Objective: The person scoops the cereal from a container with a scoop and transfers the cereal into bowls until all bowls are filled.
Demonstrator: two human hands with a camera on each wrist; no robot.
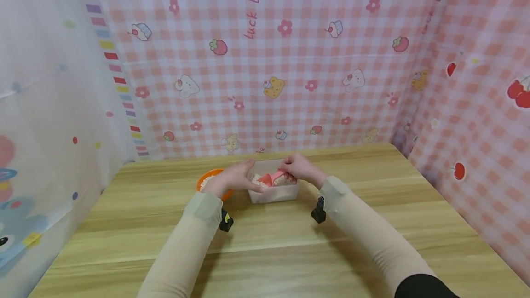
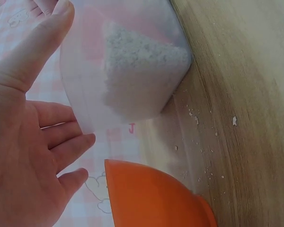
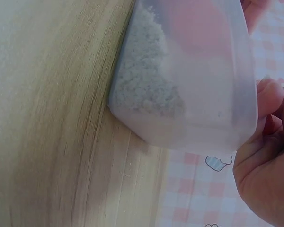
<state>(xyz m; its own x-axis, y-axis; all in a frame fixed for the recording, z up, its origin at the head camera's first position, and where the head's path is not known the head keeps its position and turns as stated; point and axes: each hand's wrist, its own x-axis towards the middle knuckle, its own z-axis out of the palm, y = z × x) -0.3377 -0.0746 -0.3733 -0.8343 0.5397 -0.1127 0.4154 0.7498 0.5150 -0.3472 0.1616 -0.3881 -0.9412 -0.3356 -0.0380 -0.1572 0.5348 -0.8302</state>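
Observation:
A translucent white plastic container point(image 1: 274, 195) stands near the table's back edge, partly filled with pale grains point(image 3: 146, 80). My left hand point(image 1: 233, 177) holds its left end, the thumb along the near side and the fingers spread at the far side. My right hand point(image 1: 301, 169) grips the handle of a pink scoop point(image 1: 266, 180) over the container's right side. The scoop's head sits inside, low against the grains; through the wall it shows as a pink blur. Beneath and beside the left hand is an orange bowl point(image 2: 151, 196) with white grains in it.
Stray crumbs point(image 2: 234, 121) lie on the wooden table point(image 1: 265, 252) beside the container and bowl. A pink checked curtain point(image 1: 256, 59) hangs right behind the table's back edge, with more cloth at both sides. Black wrist cameras point(image 1: 318, 210) hang under both forearms.

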